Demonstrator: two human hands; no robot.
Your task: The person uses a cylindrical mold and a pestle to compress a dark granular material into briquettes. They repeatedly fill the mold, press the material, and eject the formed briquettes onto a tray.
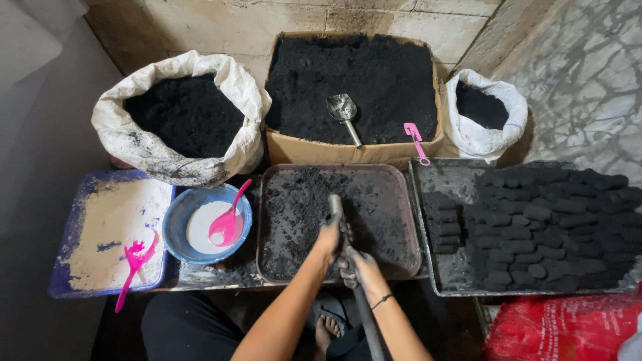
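Note:
A long dark metal tube tool (336,208) stands with its end pressed into black charcoal powder on the middle metal tray (404,220). My left hand (329,235) grips the tool's upper part over the tray. My right hand (356,266) holds the tool's lower shaft, which runs down toward my lap. Both hands are black with dust. Rows of pressed black briquettes (545,227) lie on the right-hand tray (428,267).
A white sack (180,113) of black powder stands back left. A cardboard box (348,152) behind holds powder, a metal scoop (342,110) and a pink scoop (414,139). A smaller white sack (485,110), blue bowl (175,227) with pink spoon, blue tray (110,227) with pink fork, red bag (562,327).

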